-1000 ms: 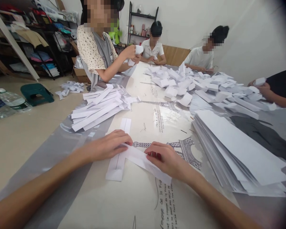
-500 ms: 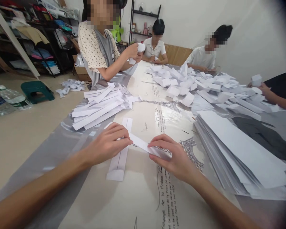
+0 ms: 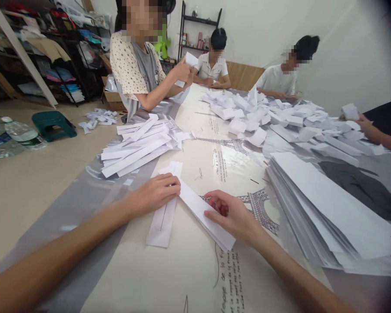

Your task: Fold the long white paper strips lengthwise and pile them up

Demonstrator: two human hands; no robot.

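A folded white paper strip slants across the table in front of me. My left hand is closed over its upper left end, with the fingertips hiding that part. At the strip's right side is my right hand. Its thumb rests over the strip, while the bent fingers stand apart from the thumb with a gap between. Under my left hand a second white paper strip lies on the table, showing a dark line along its length; its middle is partly covered.
A heap of folded strips lies at the left edge. To the right are a stack of long paper sheets and a big pile of folded papers. Several people sit around the table. A green stool stands on the floor.
The right end of the strip has come down and lies flatter, showing more of its face. My right hand's fingers have lifted and curled away from it. The left hand stays at the other end.
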